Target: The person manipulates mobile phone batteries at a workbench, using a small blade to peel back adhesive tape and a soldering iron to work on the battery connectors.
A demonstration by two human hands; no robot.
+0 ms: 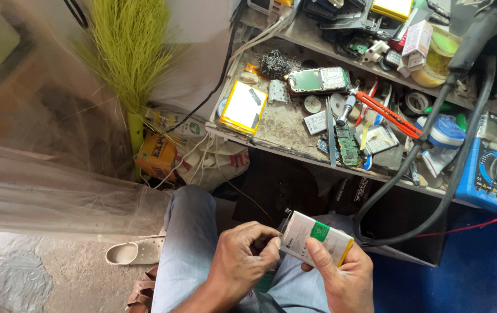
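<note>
Over my lap, my right hand (341,272) grips a flat white phone battery (312,235) with a green label and a yellow edge, thumb laid across its face. My left hand (242,261) pinches the battery's near left corner with curled fingers. Both hands hover above my light blue jeans (187,243), just below the front edge of the workbench (286,130).
The cluttered workbench holds a yellow-edged battery (242,107), a bare phone (318,80), a circuit board (347,145), a red utility knife (387,113), tape rolls and a blue multimeter (492,174). Black cables (428,168) loop down beside my knee. A green broom (129,64) and a sandal (135,250) lie at the left.
</note>
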